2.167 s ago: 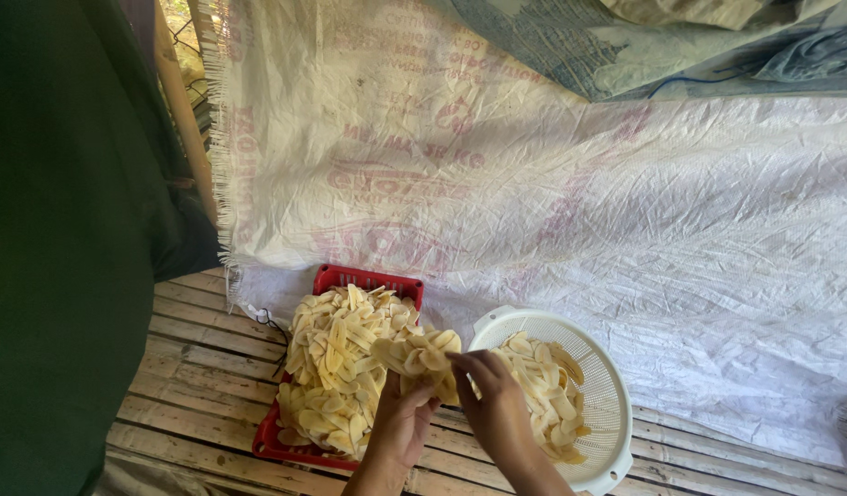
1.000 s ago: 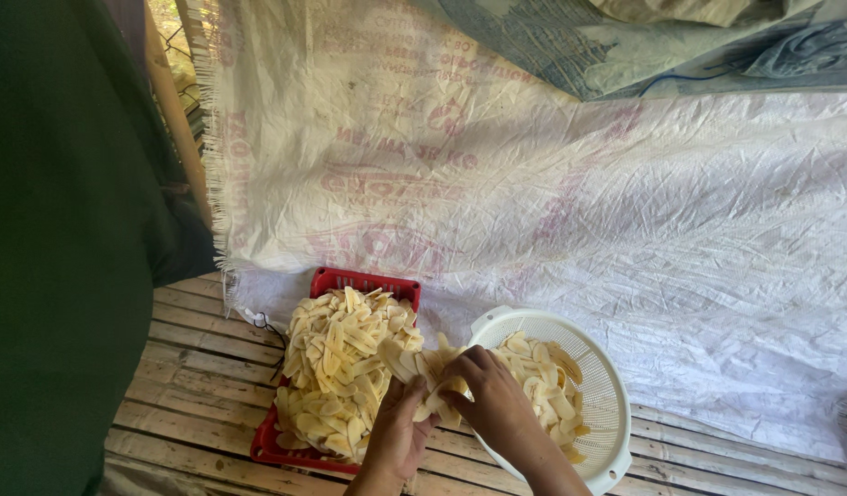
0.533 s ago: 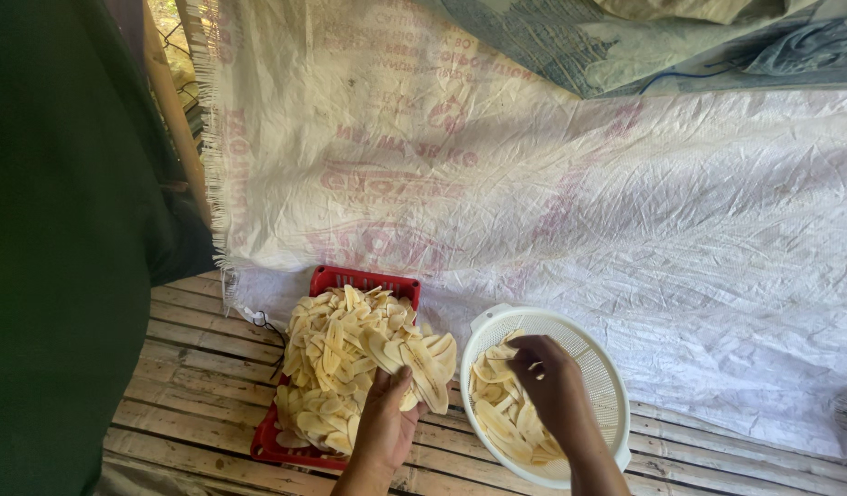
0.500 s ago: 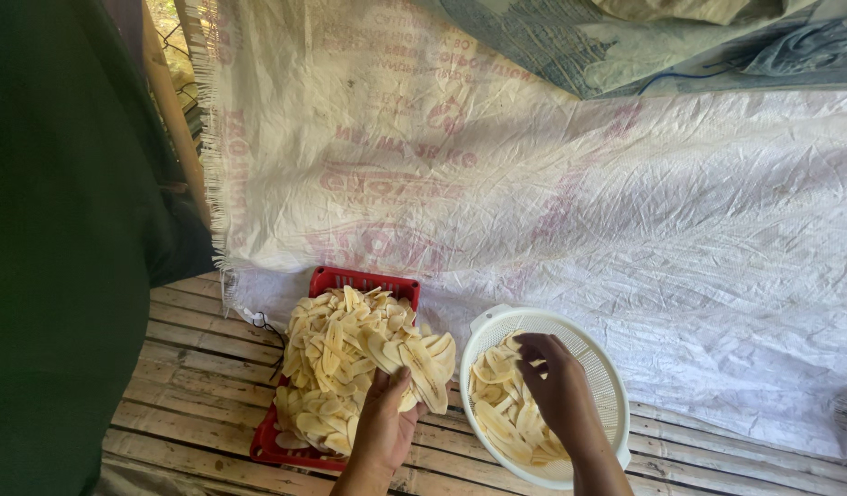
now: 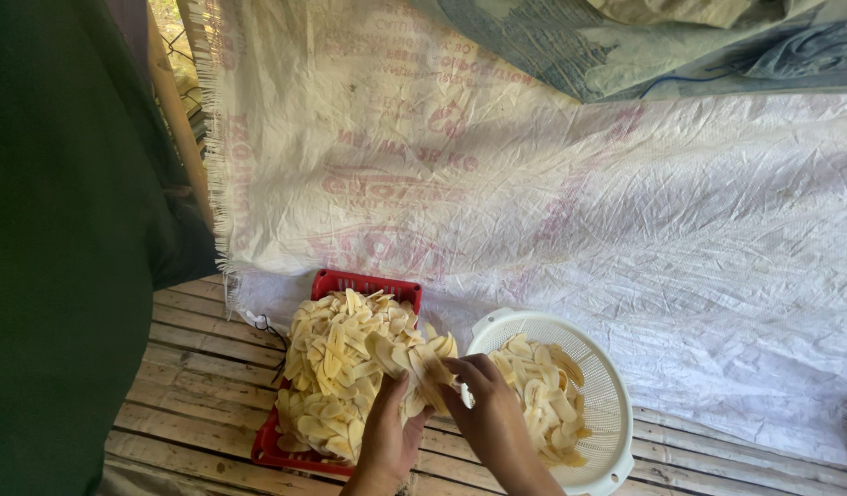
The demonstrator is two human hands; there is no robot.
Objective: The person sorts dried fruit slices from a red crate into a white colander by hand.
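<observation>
While our left hand [image 5: 387, 439] and right hand [image 5: 491, 413] both close around a bunch of pale slices [image 5: 412, 360], we hold it between the heaped red tray [image 5: 367, 285] at nine o'clock and the white colander [image 5: 616, 404] at three o'clock.

left hand [image 5: 387, 441]: bare, no sleeve | right hand [image 5: 492, 418]: bare, no sleeve

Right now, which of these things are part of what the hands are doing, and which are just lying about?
In use:
left hand
right hand
bunch of pale slices held in both hands
heaped red tray
white colander with slices

Lying about:
white woven sheet
slatted bamboo floor
blue-grey tarp
</observation>
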